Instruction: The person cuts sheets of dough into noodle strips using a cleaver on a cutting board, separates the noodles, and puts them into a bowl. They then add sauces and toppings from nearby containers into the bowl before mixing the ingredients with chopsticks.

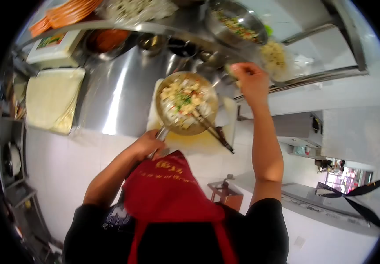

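Observation:
My left hand is closed around the handle of a frying pan. The pan holds a mix of pale chunks, chopped greens and red bits. A pair of dark chopsticks leans in the pan, its ends sticking out over the near right rim. Under the pan lies a yellowish cutting board. Raised to the right of the pan, my right hand has its fingers drawn together near small metal bowls. Something pale greenish shows by the fingertips, too blurred to name.
A steel bowl of chopped mix and a bag of pale cubes stand at back right. Orange plates sit on the shelf. A bowl of red sauce and a tray with a pale sheet are left.

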`<state>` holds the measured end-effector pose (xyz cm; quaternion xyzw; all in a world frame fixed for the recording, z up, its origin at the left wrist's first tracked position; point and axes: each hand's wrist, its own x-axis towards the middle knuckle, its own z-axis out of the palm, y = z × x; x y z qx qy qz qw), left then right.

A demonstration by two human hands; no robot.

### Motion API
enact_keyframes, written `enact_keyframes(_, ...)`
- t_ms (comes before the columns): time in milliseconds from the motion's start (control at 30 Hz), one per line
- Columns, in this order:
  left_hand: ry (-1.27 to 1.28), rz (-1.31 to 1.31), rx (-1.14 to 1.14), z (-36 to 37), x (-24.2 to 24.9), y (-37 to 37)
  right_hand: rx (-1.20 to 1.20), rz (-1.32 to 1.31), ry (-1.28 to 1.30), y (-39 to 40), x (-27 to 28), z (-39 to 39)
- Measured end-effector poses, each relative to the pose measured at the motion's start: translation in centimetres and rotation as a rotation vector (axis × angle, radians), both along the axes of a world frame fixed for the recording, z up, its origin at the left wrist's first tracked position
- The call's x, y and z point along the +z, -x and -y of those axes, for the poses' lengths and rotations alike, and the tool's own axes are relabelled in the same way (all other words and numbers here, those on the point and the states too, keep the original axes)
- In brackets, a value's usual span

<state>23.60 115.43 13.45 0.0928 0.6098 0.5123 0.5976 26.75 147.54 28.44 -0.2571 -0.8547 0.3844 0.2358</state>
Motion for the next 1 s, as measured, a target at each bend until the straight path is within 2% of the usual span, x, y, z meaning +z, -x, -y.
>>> enact_keyframes(67,-0.025,0.009,0.005,-0.8,0.4,-0.1,-0.144,-0.229,-0.195,-0.4,3.9,-6.5)
enact_keyframes(133,0.064,0.015,0.013,-0.7,2.2,-0.2,-0.302,-0.289,-0.281,0.1,7.6,-11.7)
enact_keyframes(167,0.059,0.005,0.014,-0.7,1.7,-0.2,-0.302,-0.299,-0.284,1.2,7.7,-14.8)
enact_keyframes(233,-0.023,0.025,0.068,-0.5,0.5,-0.8,-0.231,0.075,-0.003,2.4,5.9,-20.1)
enact_keyframes(267,-0.017,0.019,0.07,-0.4,0.8,-1.0,-0.23,0.07,0.003,1.7,5.6,-20.9)
enact_keyframes(300,-0.016,0.033,0.083,-0.4,1.2,-0.9,-0.236,0.024,-0.232,1.2,5.3,-21.5)
enact_keyframes(367,-0.002,0.056,0.094,-0.5,1.9,-1.0,-0.278,-0.129,-0.447,-1.0,5.5,-19.0)
enact_keyframes(400,0.02,0.015,0.06,-0.5,2.2,-0.9,-0.317,-0.235,-0.423,-3.9,6.0,-15.5)
enact_keyframes(467,0.037,-0.019,0.021,-0.6,3.0,-0.6,-0.322,-0.143,-0.432,-9.3,4.1,-11.2)
enact_keyframes(500,0.06,-0.01,0.036,-0.6,2.6,-0.5,-0.435,0.005,-0.268,-11.6,2.0,-9.2)
enact_keyframes(567,0.038,-0.03,0.029,-0.1,1.3,-0.7,-0.233,-0.01,-0.326,-17.6,-10.1,-9.8)
enact_keyframes(600,0.012,0.012,0.029,0.2,1.3,-0.6,-0.081,0.123,0.144,-19.9,-14.1,-7.5)
enact_keyframes(633,-0.025,0.045,0.024,0.3,1.5,-0.6,-0.036,0.211,0.44,-22.0,-19.1,-5.3)
enact_keyframes(667,0.0,0.05,0.024,0.4,1.7,-0.4,0.123,0.129,0.549,-22.3,-21.2,-1.4)
enact_keyframes(700,0.002,0.037,0.037,0.3,1.7,0.0,0.203,0.098,0.635,-21.1,-20.4,2.2)
enact_keyframes(733,0.012,0.039,0.027,0.3,1.9,0.0,0.164,-0.054,0.689,-18.9,-17.8,5.2)
enact_keyframes(767,0.027,0.047,0.014,0.5,2.0,-0.3,0.161,-0.051,0.703,-17.8,-17.4,5.8)
enact_keyframes(833,0.03,0.052,0.016,0.4,1.8,-0.4,-0.071,-0.289,0.58,-14.4,-17.1,5.7)
enact_keyframes(900,0.004,0.098,0.028,0.1,1.7,-0.4,-0.125,-0.249,0.527,-11.0,-12.4,6.9)
enact_keyframes(967,0.029,0.089,0.035,0.0,0.9,-0.6,0.005,-0.092,0.46,-9.3,-9.1,7.7)
enact_keyframes(1000,0.043,0.076,0.034,0.0,0.7,-0.7,0.039,0.0,0.318,-9.4,-7.4,8.3)
